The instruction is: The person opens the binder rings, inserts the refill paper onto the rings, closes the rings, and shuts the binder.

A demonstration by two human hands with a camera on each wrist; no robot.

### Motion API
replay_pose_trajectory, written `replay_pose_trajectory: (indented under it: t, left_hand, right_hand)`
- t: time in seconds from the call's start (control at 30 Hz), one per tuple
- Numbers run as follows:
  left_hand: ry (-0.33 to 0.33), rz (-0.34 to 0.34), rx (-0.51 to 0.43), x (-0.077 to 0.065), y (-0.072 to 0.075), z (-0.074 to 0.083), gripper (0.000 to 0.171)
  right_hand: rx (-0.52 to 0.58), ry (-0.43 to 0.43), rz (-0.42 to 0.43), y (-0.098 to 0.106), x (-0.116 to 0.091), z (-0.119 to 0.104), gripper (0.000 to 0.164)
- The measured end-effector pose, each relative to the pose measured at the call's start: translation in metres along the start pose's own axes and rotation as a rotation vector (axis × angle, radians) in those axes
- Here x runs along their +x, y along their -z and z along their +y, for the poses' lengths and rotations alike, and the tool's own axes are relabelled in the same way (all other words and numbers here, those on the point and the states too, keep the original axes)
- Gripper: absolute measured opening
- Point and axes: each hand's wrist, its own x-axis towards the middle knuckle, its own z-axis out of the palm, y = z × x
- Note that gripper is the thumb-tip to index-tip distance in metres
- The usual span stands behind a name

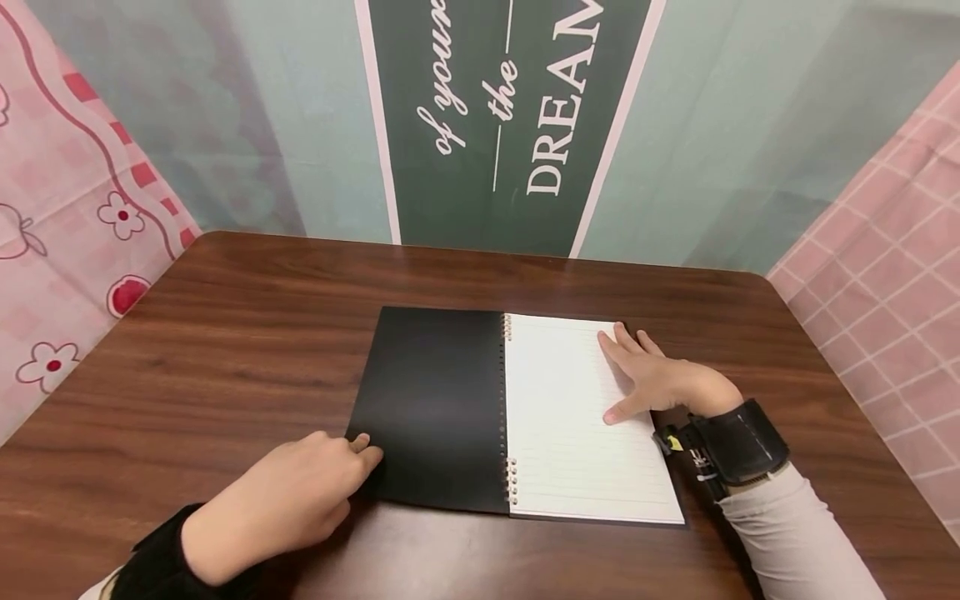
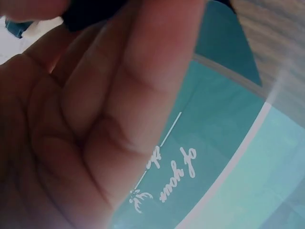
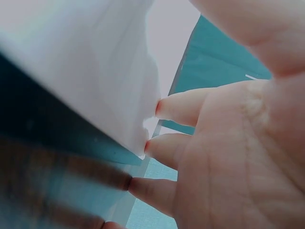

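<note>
A spiral notebook lies open on the wooden table, its black cover flat to the left and a white lined page to the right. White binding rings run between the two. My left hand pinches the cover near its lower left edge, and in the left wrist view a dark piece of the cover shows between thumb and fingers. With fingers spread, my right hand rests on the page's right edge. In the right wrist view its fingertips reach the paper and the table.
The brown wooden table extends around the notebook on all sides. Behind it hangs a pale green cloth with a dark green lettered panel. Pink patterned cloths stand at the left and right edges.
</note>
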Motion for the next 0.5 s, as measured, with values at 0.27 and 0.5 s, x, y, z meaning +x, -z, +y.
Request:
replay_pose_trajectory:
  t: [0.27, 0.5]
  left_hand:
    - [0.029, -0.007, -0.028, -0.008, 0.012, -0.003, 0.03]
    - [0.034, 0.082, -0.036, -0.017, 0.024, -0.008, 0.033]
  right_hand:
    - [-0.002, -0.008, 0.004, -0.001, -0.001, -0.002, 0.131]
    - [-0.021, -0.02, 0.001, -0.001, -0.001, -0.001, 0.132]
